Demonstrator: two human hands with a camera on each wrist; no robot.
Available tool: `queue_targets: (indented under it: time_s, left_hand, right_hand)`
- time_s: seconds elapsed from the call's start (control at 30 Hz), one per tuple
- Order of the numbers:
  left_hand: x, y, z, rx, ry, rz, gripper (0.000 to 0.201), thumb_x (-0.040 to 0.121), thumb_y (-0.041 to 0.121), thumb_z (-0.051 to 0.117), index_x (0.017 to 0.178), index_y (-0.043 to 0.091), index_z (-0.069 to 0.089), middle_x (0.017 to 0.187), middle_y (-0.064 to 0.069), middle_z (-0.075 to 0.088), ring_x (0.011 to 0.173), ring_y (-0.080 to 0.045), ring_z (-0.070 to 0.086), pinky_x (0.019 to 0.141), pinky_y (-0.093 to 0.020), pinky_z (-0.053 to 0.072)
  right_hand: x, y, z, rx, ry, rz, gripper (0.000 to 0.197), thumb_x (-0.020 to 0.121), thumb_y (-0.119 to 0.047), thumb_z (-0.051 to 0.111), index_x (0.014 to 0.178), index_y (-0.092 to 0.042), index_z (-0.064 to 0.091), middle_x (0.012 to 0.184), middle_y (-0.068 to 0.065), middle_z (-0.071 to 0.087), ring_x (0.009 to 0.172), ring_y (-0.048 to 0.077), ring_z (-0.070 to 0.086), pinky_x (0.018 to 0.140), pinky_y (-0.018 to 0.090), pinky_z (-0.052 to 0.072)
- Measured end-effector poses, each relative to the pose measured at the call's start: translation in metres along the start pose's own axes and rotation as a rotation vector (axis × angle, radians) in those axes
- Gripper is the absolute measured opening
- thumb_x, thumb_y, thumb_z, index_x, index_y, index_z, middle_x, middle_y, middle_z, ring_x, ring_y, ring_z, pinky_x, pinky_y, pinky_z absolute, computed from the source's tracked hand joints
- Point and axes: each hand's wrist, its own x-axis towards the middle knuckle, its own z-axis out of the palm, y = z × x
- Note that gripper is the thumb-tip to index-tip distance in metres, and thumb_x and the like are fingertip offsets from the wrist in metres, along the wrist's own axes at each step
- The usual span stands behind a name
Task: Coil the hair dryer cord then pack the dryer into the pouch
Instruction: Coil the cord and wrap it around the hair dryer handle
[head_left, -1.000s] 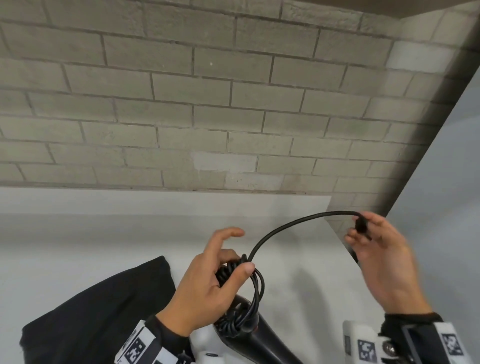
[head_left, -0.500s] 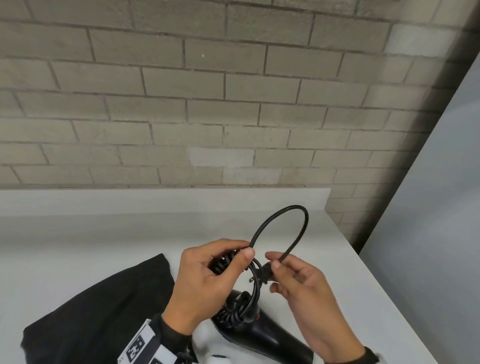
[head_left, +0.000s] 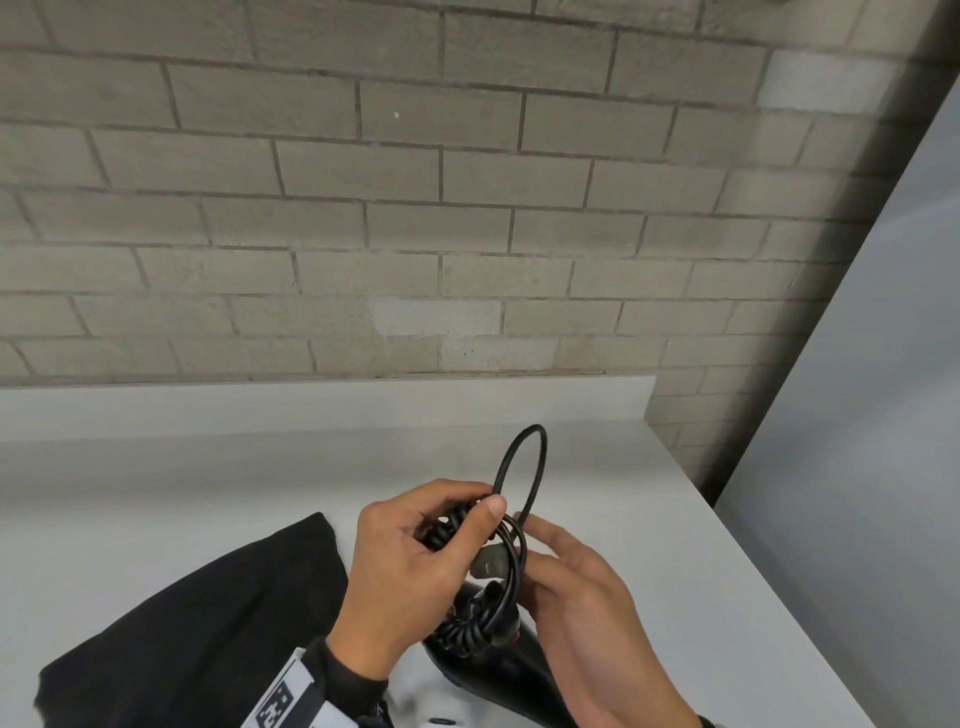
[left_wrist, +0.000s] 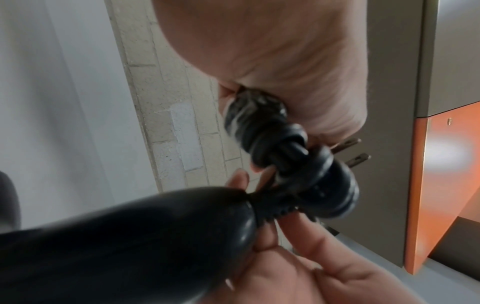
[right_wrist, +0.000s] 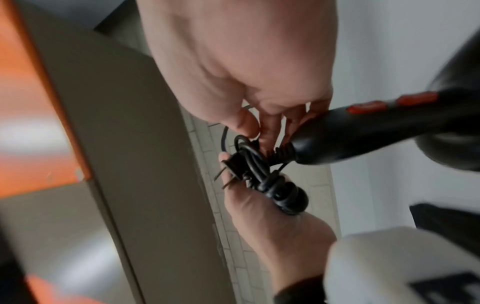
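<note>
My left hand (head_left: 462, 519) grips the coiled black cord (head_left: 467, 613) above the white table, thumb over the bundle. The plug (head_left: 488, 564) lies against the coil under that thumb, its prongs (left_wrist: 348, 152) sticking out. One free loop of cord (head_left: 519, 467) stands up above my hands. My right hand (head_left: 527, 527) is right beside the coil, and its thumb and fingertips (right_wrist: 249, 125) pinch the cord near the dryer's strain relief. The black hair dryer (head_left: 498, 675), with red buttons (right_wrist: 389, 105) on its handle, hangs below the coil. The black pouch (head_left: 182, 623) lies flat on the left.
The white table (head_left: 675, 545) ends at a right edge close to my right hand, with a grey floor beyond. A brick wall (head_left: 415, 208) stands behind the table. An orange and grey cabinet (left_wrist: 441, 164) shows in the wrist views.
My right hand has come in from the right with the plug end and met the left hand. The long arc of cord has shrunk to a narrow loop, and the plug now lies against the coil.
</note>
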Motion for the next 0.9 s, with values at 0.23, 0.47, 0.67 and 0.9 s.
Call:
queue_targets:
  time_s: [0.23, 0.47, 0.67, 0.9]
  left_hand:
    - [0.000, -0.001, 0.001, 0.050, 0.007, -0.001, 0.020, 0.079, 0.049, 0.069, 0.087, 0.033, 0.079, 0.081, 0.018, 0.076, 0.080, -0.005, 0.074, 0.073, -0.020, 0.057]
    - [-0.002, 0.001, 0.001, 0.057, 0.000, 0.020, 0.022, 0.082, 0.046, 0.069, 0.084, 0.026, 0.078, 0.077, 0.014, 0.076, 0.077, -0.010, 0.074, 0.070, -0.027, 0.059]
    - [-0.004, 0.001, -0.002, 0.067, 0.026, 0.034, 0.024, 0.082, 0.046, 0.069, 0.082, 0.024, 0.077, 0.072, 0.012, 0.074, 0.068, -0.013, 0.072, 0.062, -0.022, 0.056]
    - [-0.003, 0.002, 0.003, 0.121, -0.011, -0.016, 0.017, 0.084, 0.049, 0.071, 0.087, 0.032, 0.072, 0.069, 0.014, 0.073, 0.065, -0.010, 0.070, 0.062, -0.019, 0.051]
  right_hand:
    - [-0.020, 0.011, 0.011, -0.534, -0.068, -0.275, 0.056, 0.077, -0.001, 0.070, 0.108, -0.038, 0.039, 0.094, -0.001, 0.074, 0.082, 0.011, 0.070, 0.075, 0.022, 0.054]
    - [-0.022, 0.006, 0.009, -0.792, 0.008, -0.480, 0.026, 0.086, -0.025, 0.070, 0.097, -0.042, 0.053, 0.081, -0.015, 0.071, 0.079, 0.004, 0.066, 0.069, 0.011, 0.049]
    - [-0.028, -0.018, -0.003, -1.280, 0.259, -0.778, 0.027, 0.075, -0.065, 0.060, 0.089, -0.042, 0.060, 0.099, -0.021, 0.057, 0.087, 0.002, 0.058, 0.061, 0.017, 0.046]
    - [-0.033, -0.088, 0.000, -0.382, -0.078, -0.623, 0.041, 0.067, -0.051, 0.080, 0.080, -0.015, 0.065, 0.078, 0.019, 0.069, 0.058, 0.035, 0.070, 0.055, 0.031, 0.056]
